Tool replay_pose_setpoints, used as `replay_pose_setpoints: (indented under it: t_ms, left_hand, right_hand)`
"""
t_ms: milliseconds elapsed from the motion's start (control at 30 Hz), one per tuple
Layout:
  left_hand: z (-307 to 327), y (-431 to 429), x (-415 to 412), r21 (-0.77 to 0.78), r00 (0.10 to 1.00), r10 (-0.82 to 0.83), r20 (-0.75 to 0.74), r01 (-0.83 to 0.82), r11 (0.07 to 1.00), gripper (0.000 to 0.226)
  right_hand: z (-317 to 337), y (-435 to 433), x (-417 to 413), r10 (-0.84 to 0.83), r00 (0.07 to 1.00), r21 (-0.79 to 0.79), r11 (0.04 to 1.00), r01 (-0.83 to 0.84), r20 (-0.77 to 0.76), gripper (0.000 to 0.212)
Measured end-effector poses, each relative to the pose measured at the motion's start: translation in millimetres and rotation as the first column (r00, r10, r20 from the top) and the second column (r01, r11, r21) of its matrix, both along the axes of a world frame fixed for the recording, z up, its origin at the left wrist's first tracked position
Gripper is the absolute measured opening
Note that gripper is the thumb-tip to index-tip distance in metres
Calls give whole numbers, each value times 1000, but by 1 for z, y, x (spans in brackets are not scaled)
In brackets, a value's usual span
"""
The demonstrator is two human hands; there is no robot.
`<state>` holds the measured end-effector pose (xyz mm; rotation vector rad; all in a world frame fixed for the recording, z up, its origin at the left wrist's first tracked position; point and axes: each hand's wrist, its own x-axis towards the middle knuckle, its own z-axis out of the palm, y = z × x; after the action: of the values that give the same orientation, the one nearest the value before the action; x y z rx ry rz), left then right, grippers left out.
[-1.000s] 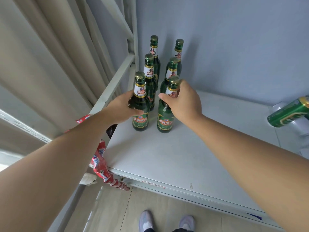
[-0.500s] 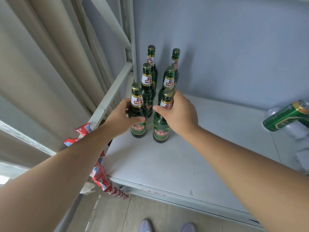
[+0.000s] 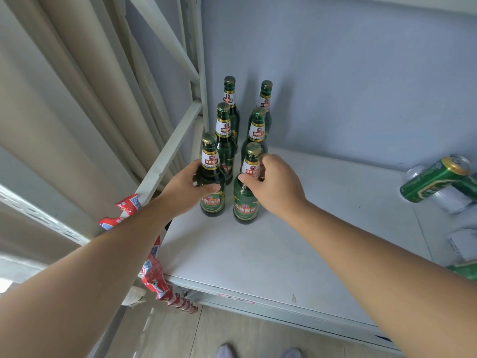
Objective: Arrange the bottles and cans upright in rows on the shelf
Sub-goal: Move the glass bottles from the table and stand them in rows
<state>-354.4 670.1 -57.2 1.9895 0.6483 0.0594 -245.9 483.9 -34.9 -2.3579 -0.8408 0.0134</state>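
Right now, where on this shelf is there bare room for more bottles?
Bare shelf runs from the front two bottles out to the front edge and right toward the tipped green can. The left back corner is crowded with six bottles; the right edge holds cans.

White shelf [image 3: 258, 254], six upright bottles [image 3: 224, 151], cans [image 3: 433, 180]

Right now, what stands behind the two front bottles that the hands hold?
Four more green bottles stand upright behind them in two columns, reaching the wall. Their lower bodies are partly covered by the bottles ahead.
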Motion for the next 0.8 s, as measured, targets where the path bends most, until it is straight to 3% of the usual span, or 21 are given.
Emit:
replay_pose_setpoints:
  t_ms: [233, 500, 800]
  left_hand:
    - [-2, -1, 0, -16, 1000, -7, 3, 7, 1000, 68]
    - [-7, -5, -7, 79, 996, 85, 38, -87, 993, 80]
    - [-7, -13, -29, 120, 996, 75, 38, -79, 990, 76]
  right_hand:
    - [2, 2, -4, -28, 1000, -10, 1000, 28, -3, 37]
    - [10, -5, -5, 22, 997, -26, 999, -24, -77, 32]
    - [18, -44, -11, 37, 993, -81, 996, -47, -115, 60]
